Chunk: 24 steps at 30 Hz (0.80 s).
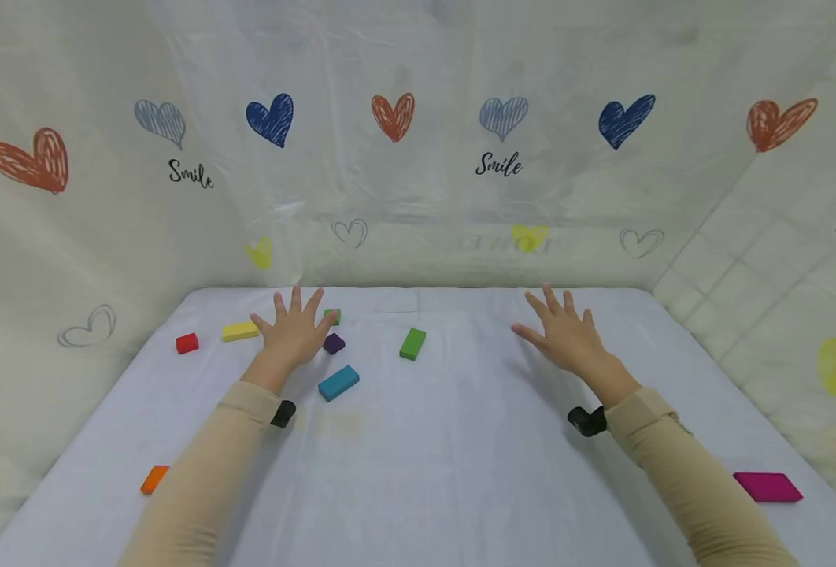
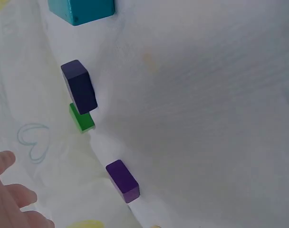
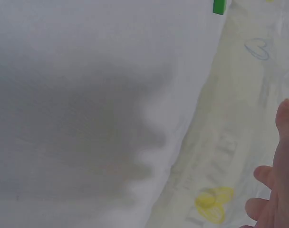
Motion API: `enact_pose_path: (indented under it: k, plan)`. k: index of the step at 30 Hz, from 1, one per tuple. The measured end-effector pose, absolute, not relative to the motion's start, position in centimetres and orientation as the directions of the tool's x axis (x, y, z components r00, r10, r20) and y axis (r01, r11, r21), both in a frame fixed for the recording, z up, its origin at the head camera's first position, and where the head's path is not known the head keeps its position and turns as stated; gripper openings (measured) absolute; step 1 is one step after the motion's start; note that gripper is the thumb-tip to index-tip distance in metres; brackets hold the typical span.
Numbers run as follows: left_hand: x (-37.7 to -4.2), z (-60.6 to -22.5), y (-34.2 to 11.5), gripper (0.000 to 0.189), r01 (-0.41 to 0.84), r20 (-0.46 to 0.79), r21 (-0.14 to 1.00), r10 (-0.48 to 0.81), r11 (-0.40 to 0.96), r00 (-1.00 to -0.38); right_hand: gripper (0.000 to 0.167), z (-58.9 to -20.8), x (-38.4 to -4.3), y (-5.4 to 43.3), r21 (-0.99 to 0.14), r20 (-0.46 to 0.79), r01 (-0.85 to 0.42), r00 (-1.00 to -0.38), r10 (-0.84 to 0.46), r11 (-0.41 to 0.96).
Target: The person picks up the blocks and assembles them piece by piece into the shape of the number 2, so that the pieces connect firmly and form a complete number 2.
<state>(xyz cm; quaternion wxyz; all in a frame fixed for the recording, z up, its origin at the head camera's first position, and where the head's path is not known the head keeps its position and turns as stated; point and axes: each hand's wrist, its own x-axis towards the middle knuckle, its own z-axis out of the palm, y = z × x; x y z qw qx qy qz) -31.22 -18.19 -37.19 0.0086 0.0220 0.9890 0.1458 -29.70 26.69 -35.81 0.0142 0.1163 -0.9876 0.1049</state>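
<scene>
My left hand (image 1: pixel 289 337) hovers over the back left of the table, fingers spread and nothing in them. Close beside it are a dark purple block (image 1: pixel 334 343), a small green block (image 1: pixel 332 317) partly behind the little finger side, and a yellow block (image 1: pixel 240 331). Nearer me lies a blue block (image 1: pixel 338 383). The left wrist view adds another purple block (image 2: pixel 122 181), hidden in the head view. On the right, my right hand (image 1: pixel 568 340) is held above the cloth with fingers spread, also holding nothing; its shadow falls below. The nearest block to it is a green one (image 1: pixel 412 344).
A red block (image 1: pixel 187 343) lies at the far left, and an orange block (image 1: pixel 153 479) is partly covered by the left sleeve. Near the right edge is a magenta block (image 1: pixel 768 487). A white cloth (image 1: pixel 418 488) covers the table; a heart-printed curtain (image 1: pixel 432 197) surrounds it.
</scene>
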Motion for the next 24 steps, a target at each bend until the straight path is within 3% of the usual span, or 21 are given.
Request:
enact_pose_path:
  k: [24]
  plan:
    - [-29.0, -36.3, -18.0, 0.071, 0.157, 0.04, 0.271, 0.152, 0.95, -0.988, 0.08, -35.2, -25.7, 28.0, -0.236, 0.131, -0.375, -0.926, -0.353, 0.896]
